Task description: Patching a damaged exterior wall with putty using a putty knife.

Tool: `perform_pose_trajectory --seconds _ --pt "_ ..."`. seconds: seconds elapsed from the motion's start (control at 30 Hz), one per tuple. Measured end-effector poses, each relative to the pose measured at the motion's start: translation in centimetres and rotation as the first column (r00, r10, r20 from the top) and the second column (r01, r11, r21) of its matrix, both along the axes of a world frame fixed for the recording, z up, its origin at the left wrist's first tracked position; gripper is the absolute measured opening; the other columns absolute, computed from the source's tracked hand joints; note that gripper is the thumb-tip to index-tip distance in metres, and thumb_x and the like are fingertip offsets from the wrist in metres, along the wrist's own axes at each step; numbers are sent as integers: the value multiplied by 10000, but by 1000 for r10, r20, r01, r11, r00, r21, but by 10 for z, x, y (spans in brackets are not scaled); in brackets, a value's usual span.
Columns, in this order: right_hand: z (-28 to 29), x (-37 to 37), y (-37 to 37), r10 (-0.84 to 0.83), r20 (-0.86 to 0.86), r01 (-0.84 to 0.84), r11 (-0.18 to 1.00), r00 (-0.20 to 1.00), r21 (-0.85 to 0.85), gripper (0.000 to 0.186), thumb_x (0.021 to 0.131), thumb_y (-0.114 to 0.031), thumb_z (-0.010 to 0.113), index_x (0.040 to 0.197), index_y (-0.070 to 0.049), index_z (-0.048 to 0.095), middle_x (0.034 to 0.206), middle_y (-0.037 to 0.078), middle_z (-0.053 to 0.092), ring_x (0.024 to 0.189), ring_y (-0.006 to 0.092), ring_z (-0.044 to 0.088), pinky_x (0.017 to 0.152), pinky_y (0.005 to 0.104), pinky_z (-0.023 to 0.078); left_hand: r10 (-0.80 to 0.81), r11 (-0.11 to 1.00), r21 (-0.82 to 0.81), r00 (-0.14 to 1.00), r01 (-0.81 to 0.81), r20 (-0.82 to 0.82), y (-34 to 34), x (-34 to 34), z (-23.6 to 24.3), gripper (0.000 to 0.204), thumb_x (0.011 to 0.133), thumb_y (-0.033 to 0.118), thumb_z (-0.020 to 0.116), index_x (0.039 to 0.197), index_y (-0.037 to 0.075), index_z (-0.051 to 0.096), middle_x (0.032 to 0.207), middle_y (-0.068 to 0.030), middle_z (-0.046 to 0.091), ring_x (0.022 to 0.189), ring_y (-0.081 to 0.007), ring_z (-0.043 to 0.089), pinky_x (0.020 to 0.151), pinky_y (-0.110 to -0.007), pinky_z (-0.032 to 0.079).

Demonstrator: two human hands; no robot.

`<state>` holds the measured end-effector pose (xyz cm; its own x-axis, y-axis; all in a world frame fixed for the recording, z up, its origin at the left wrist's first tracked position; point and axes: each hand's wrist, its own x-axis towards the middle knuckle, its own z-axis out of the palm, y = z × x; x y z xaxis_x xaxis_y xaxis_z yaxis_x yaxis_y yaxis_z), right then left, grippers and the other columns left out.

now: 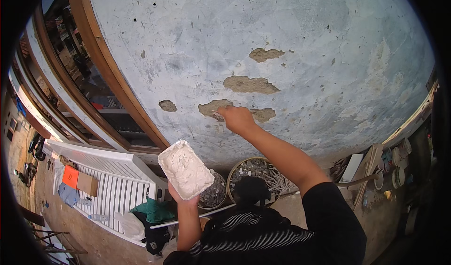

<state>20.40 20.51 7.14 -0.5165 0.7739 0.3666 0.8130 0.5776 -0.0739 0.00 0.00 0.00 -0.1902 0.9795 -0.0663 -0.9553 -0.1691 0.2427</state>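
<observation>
A white rectangular tub full of creamy pinkish-white paste rests in my left hand, which supports it from below. Most of that hand's fingers are hidden behind the tub. My right hand is closed and pressed to the pale blue-grey wall, at a patch of bare plaster. Something small may be pinched in its fingers, but I cannot make it out. More bare patches show around it: a long one above, another higher up, and a small one to the left.
Wood-framed windows stand at the left. Below them is a white slatted bench with an orange box, a brown box and cloths. Round planters of grey stones sit at the wall's foot. Boards lean at the right.
</observation>
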Motion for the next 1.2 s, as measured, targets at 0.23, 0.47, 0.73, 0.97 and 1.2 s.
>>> perform_pose_trajectory --seconds 0.23,0.47,0.73,0.97,1.2 --pt "2 -13 1 -4 -110 6 1000 994 19 234 820 -102 533 1019 -153 645 821 123 667 729 323 672 605 453 522 1 1000 5 1000 -1 23 2 -1 12 584 957 415 346 1435 81 378 1387 -185 481 1187 -436 516 1001 -610 397" --pt "13 -4 2 46 -153 -39 998 987 51 238 821 -114 530 1023 -181 636 813 119 668 723 322 671 598 454 520 16 1000 7 1000 -16 4 -2 0 6 591 957 418 344 1439 79 371 1391 -190 477 1190 -440 517 995 -622 397" --pt "16 -2 -3 26 -131 -19 998 991 51 236 826 -120 528 1018 -185 649 805 116 670 739 313 675 601 446 523 -19 1000 24 1000 18 10 -5 -1 2 592 953 414 354 1437 73 375 1384 -199 481 1183 -439 521 1012 -612 386" --pt "6 0 -1 13 -138 -12 1000 990 12 230 840 -124 529 1018 -179 664 839 118 673 755 322 675 617 458 529 33 999 0 999 -33 17 -5 9 11 584 948 405 367 1427 74 390 1371 -195 493 1170 -434 531 1007 -613 390" --pt "-13 -21 -6 58 -32 -59 997 998 -43 245 833 -96 518 1024 -174 650 828 122 673 755 337 675 625 461 534 12 1000 -11 1000 -12 26 -7 10 9 577 951 406 363 1422 73 398 1368 -192 497 1165 -430 534 1000 -601 404"
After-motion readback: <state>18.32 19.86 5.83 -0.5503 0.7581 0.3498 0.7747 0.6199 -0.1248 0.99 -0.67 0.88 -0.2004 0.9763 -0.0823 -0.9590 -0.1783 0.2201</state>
